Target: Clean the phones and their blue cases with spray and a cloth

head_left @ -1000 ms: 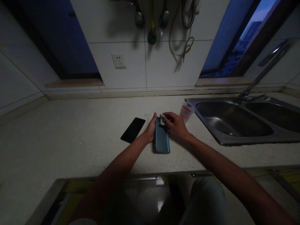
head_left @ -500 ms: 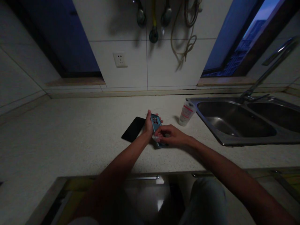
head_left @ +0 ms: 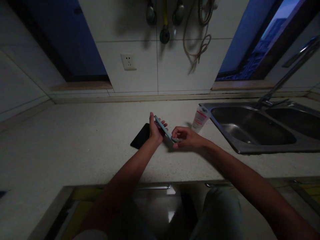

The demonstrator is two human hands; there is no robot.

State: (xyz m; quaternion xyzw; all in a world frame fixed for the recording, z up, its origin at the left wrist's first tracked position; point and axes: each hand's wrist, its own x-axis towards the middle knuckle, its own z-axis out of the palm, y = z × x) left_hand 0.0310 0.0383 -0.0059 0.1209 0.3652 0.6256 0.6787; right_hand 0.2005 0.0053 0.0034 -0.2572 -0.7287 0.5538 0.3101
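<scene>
My left hand (head_left: pixel 155 130) grips the far end of a teal phone case (head_left: pixel 163 130) and holds it tilted on edge above the countertop. My right hand (head_left: pixel 185 137) pinches the case's near end, fingers curled on it. A black phone (head_left: pixel 140 136) lies flat on the counter just left of my left hand, partly hidden behind it.
A white tube with red print (head_left: pixel 199 119) stands right of my hands, by the rim of a steel double sink (head_left: pixel 225 140) with a tap (head_left: pixel 287 76). Utensils and a cord (head_left: pixel 200 43) hang on the tiled wall beside a socket (head_left: pixel 128 62). The counter's front edge (head_left: pixel 155 181) is near.
The teal case lay flat on the counter; both hands have lifted it and turned it onto its edge. My right hand slid from its far end to its near end.
</scene>
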